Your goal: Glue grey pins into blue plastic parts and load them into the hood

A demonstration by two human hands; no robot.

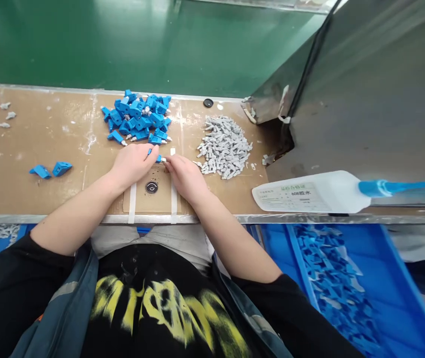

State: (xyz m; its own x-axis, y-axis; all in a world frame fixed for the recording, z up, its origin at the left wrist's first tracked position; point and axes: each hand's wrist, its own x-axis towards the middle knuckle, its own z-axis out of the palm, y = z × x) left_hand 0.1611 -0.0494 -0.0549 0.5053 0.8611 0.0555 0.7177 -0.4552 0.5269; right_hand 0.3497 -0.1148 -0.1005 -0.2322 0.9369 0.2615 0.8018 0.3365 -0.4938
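My left hand point(135, 162) is closed around a small blue plastic piece point(159, 158), most of it hidden by the fingers. At the right end of that piece, my right hand point(186, 175) pinches a small whitish-grey tip point(163, 159). Just beyond my left hand lies a heap of blue plastic pieces point(141, 117), several with pale tips sticking out. To the right of my right hand is a pile of small grey plastic parts point(225, 146). Below the hands, a round black disc point(152, 187) sits on a taped cardboard patch point(160, 203).
Two loose blue pieces point(62, 168) lie at left. A white glue bottle point(309, 192) with a blue nozzle lies near the right edge, beside a large metal housing point(376, 109). A black cap point(208, 103) is at the back. A blue bin point(380, 278) stands below right.
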